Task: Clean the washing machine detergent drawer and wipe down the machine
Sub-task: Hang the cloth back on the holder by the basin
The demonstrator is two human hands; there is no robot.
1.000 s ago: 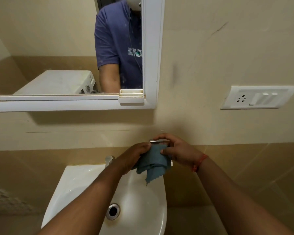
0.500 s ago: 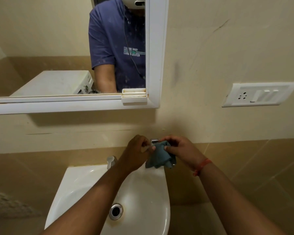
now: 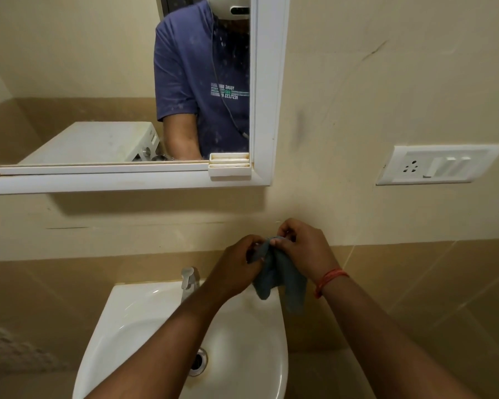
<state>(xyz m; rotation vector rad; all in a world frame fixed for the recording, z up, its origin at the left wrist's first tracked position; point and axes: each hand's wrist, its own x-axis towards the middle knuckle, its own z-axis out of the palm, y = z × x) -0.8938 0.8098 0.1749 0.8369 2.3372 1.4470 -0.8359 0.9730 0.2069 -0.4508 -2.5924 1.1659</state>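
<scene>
A beige tiled wall fills the view, with a white-framed mirror (image 3: 260, 90) at upper left reflecting a person in a blue shirt and the white washing machine (image 3: 90, 144) behind them. Below sits a white sink (image 3: 144, 315) with a chrome tap (image 3: 189, 279) at its back edge. A white switch plate (image 3: 438, 164) is on the wall at right. Above the sink's back right corner, the left hand (image 3: 236, 269) and right hand (image 3: 303, 251) both pinch a blue-grey cloth (image 3: 280, 279), which hangs bunched between them.

Beige bathroom wall above white sink (image 3: 144, 318).
White-framed mirror (image 3: 265, 90) upper left, switch plate (image 3: 438, 165) right, tan tiles (image 3: 415, 283) below.
</scene>
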